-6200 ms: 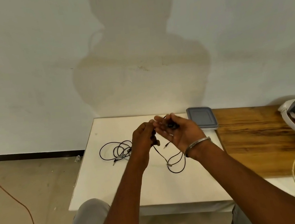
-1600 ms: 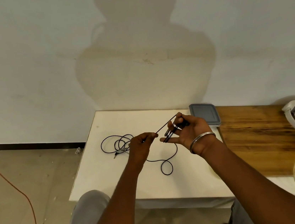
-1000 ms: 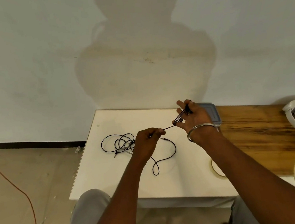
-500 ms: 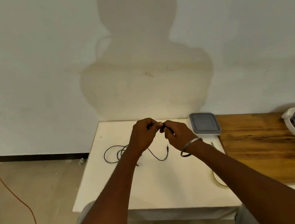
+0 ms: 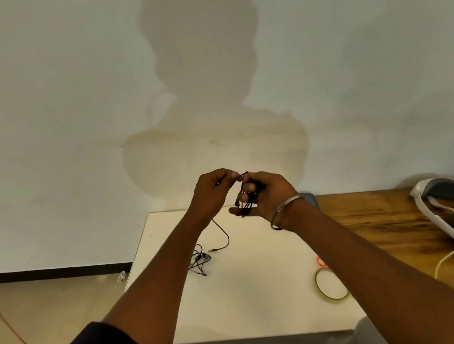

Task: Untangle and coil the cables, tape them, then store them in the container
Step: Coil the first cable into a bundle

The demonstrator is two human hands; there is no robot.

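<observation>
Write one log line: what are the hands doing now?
left hand: feeding cable | right hand: holding coil | tape: on table, untouched

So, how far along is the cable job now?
Nothing is finished yet. In hand: the right hand holds a small black coil while the left hand feeds the cable's tail. Left to do: a second cable lies tangled on the white table, the tape roll lies unused, and nothing is stored.
</observation>
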